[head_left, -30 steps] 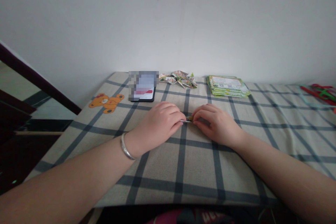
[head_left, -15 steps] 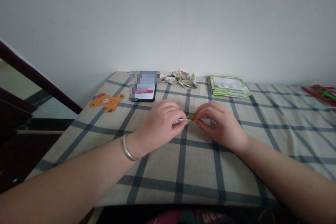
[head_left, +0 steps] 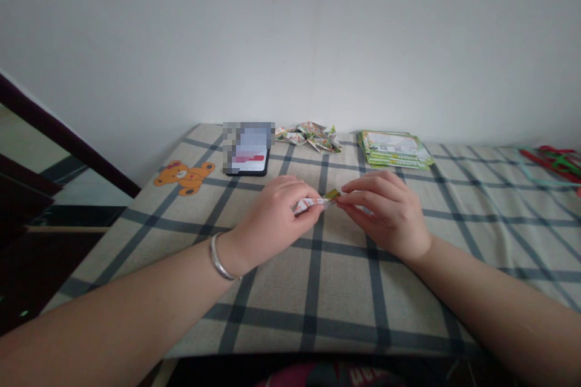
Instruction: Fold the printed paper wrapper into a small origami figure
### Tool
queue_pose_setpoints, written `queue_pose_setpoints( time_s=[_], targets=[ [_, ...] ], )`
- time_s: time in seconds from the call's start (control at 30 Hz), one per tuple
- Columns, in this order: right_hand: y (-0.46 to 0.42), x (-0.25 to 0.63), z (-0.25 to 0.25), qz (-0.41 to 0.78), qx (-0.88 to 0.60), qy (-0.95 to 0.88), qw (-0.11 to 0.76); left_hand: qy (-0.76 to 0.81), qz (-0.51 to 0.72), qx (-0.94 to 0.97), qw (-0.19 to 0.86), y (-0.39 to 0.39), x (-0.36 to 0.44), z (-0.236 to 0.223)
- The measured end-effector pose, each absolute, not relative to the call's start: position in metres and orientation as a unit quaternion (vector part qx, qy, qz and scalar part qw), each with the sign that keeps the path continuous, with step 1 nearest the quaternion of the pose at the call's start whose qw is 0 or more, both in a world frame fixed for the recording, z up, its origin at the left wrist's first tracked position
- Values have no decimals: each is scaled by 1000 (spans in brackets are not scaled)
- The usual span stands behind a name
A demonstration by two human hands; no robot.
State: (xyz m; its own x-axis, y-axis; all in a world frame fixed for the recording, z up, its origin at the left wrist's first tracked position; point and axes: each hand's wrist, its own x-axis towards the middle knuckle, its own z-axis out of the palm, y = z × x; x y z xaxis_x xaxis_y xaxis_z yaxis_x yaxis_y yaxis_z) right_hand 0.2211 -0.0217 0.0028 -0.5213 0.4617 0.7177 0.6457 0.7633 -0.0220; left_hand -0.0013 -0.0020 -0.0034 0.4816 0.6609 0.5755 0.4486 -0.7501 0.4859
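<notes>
A small folded piece of printed paper [head_left: 310,204], white and orange with a yellow-green end, is held just above the checked tablecloth. My left hand [head_left: 284,208] pinches its left part between thumb and fingers, with a silver bangle on the wrist. The fingertips of my right hand [head_left: 385,208] are closed on its yellow-green end at the right. Part of the paper is hidden by my left fingers. Behind my hands, by the wall, lie several folded paper pieces [head_left: 313,136] with a similar print.
A phone [head_left: 249,157] with a lit, partly blurred screen lies at the back left. Beside it is an orange bear figure [head_left: 184,178]. A stack of green printed cards [head_left: 394,150] lies at the back right. Red and green items [head_left: 560,163] are at the far right edge.
The folded paper has tilted in my left hand and shows more of its printed face. My right hand has turned slightly and its fingers are straighter.
</notes>
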Motion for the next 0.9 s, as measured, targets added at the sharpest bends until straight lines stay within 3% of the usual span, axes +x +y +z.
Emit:
queue_pose_setpoints(
  time_s=[0.17,0.9],
  targets=[
    [-22,220,3,-96,-338,-862,366,330,387,849,144,-2,-1,-4],
    [-19,216,2,-73,-328,-867,369,243,351,903,-39,-2,-2,0]
  ],
)
